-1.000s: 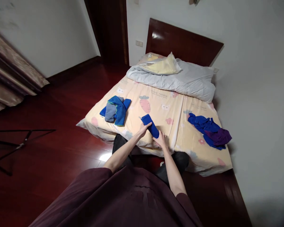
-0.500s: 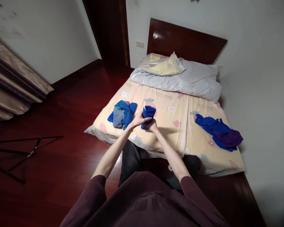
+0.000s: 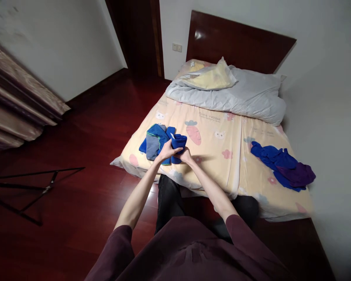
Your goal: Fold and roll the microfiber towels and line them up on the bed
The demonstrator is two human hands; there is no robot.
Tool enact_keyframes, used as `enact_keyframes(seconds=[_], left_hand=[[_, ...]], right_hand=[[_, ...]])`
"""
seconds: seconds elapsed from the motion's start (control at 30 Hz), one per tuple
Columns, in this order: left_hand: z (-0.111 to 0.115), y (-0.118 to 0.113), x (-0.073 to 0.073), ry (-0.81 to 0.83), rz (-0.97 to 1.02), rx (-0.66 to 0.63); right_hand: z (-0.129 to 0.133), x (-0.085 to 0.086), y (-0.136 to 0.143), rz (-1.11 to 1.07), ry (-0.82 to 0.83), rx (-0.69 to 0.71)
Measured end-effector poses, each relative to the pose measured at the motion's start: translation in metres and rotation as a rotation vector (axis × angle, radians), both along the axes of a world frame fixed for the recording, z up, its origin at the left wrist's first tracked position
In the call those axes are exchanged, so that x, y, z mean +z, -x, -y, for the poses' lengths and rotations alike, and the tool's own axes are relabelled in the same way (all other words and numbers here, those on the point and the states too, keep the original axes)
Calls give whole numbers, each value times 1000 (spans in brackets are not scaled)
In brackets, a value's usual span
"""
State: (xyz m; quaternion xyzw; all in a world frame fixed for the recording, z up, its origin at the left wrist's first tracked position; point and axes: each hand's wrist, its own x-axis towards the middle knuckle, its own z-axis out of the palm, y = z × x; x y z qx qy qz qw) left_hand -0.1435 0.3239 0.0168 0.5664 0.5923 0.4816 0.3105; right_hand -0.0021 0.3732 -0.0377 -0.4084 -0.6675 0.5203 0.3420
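Observation:
Both my hands hold a folded blue cloth (image 3: pixel 179 141) upright above the near part of the bed. My left hand (image 3: pixel 166 150) is wrapped round its left side, thumb across the front. Fingers of my right hand (image 3: pixel 186 155) close on its lower right. Just left of the hands lies a pile of folded cloths (image 3: pixel 155 141), blue, teal and grey, partly hidden by my left hand and the held cloth. Over on the right of the bed are a crumpled blue cloth (image 3: pixel 267 156) and a purple cloth (image 3: pixel 302 175), heaped together.
The patterned bed (image 3: pixel 209 160) stands in front of my legs. A grey quilt (image 3: pixel 254 91) and a yellow pillow (image 3: pixel 213 79) lie near the dark headboard (image 3: pixel 236 41). Black metal legs (image 3: pixel 46 189) stand on the floor at left, below a curtain (image 3: pixel 20 101).
My hands have carried the folded blue cloth left, nearer to the pile, so it now overlaps the pile in view. The camera view has shifted slightly.

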Motion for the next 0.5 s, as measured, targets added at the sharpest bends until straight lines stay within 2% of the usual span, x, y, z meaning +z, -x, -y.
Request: enact_keyframes(seconds=[0.2, 0.5], left_hand=[[-2, 0, -12, -22, 41, -52], [-5, 4, -24, -32, 46, -54]], right_hand=[[-1, -8, -6, 63, 8, -10], [0, -6, -7, 114, 27, -17]])
